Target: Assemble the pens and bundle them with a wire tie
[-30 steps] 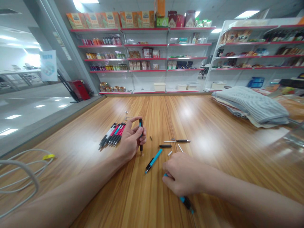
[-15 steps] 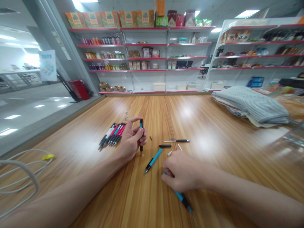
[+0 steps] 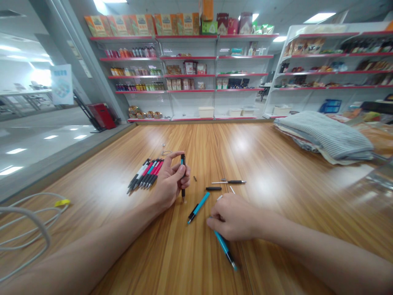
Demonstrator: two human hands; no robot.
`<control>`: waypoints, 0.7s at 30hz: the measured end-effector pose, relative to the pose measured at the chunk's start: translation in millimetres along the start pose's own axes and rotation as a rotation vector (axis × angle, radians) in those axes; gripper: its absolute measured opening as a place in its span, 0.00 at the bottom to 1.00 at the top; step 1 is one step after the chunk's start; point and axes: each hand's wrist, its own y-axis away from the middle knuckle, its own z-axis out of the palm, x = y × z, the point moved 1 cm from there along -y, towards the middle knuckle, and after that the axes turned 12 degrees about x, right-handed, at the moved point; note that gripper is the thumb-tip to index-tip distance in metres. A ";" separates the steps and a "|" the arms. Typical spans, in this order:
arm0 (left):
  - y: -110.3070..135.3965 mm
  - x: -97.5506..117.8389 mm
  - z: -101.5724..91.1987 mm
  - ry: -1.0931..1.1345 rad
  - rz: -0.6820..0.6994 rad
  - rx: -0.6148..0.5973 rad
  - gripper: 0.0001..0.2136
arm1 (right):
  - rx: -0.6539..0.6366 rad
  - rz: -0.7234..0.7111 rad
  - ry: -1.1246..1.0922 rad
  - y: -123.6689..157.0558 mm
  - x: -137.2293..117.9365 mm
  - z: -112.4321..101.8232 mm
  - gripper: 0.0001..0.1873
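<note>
My left hand (image 3: 170, 180) is closed around a black and blue pen (image 3: 183, 159). The pen stands upright with its tip down at the tabletop, and my index finger rests on its top end. My right hand (image 3: 235, 217) is closed, fingers pinched at the upper end of a blue pen barrel (image 3: 222, 244) whose black and blue end points toward me. Between my hands lies another blue barrel (image 3: 199, 207) with a black clip. Just beyond my right hand are a black grip sleeve (image 3: 213, 189), a black pen part with a white refill (image 3: 235, 182) and small white pieces.
Several pens (image 3: 145, 174) lie in a row left of my left hand. A tiny dark part (image 3: 195, 178) sits on the wooden table (image 3: 196, 139). Folded striped cloth (image 3: 328, 135) is at the right, a white cable (image 3: 39, 221) at the left, stocked shelves (image 3: 187, 57) behind.
My right hand has shifted slightly, and the blue barrel in it has moved left and away from me, showing more of its length. My left hand holds still with its pen.
</note>
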 end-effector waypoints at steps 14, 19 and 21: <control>-2.7 -8.7 -5.8 -0.023 -0.211 -0.039 0.18 | -0.061 -0.011 0.068 2.7 -10.9 -4.3 0.14; -2.8 -11.0 -8.2 -0.107 -0.217 -0.081 0.17 | 0.036 0.101 0.133 20.8 -45.0 1.0 0.19; -2.6 -11.2 -8.5 -0.136 -0.212 -0.093 0.16 | 0.049 0.108 0.131 27.4 -56.4 3.6 0.22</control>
